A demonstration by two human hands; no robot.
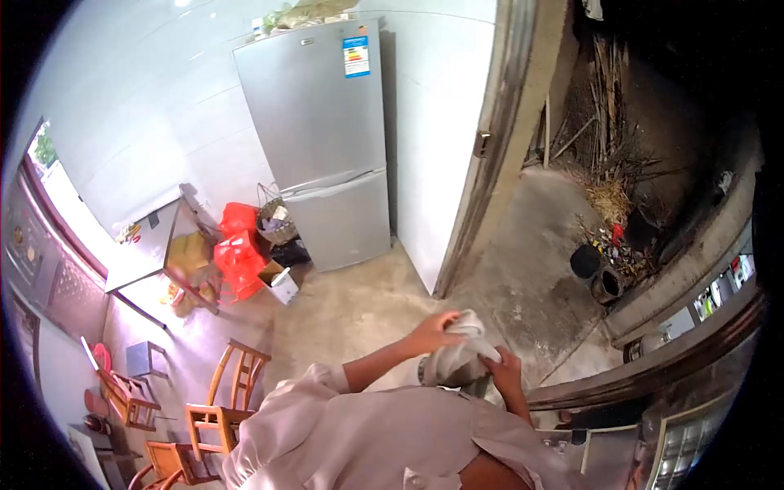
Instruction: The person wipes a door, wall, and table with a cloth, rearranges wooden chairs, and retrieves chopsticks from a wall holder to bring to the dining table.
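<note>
A pale grey cloth (459, 353), bunched and folded, is held up in front of my body. My left hand (433, 335) has its fingers closed on the cloth's upper left part. On the other side, my right hand (505, 369) grips the cloth's right edge, lower and closer to me. Part of the cloth hangs between the two hands. Some fingertips are hidden behind its folds.
Ahead stands a silver refrigerator (327, 139) beside a doorway with a wooden frame (478, 175). Red plastic bags (239, 257) and a white box (283, 286) lie left of it. A table (151, 249) and wooden chairs (233, 392) stand at left. Sticks (608, 106) lean beyond the doorway.
</note>
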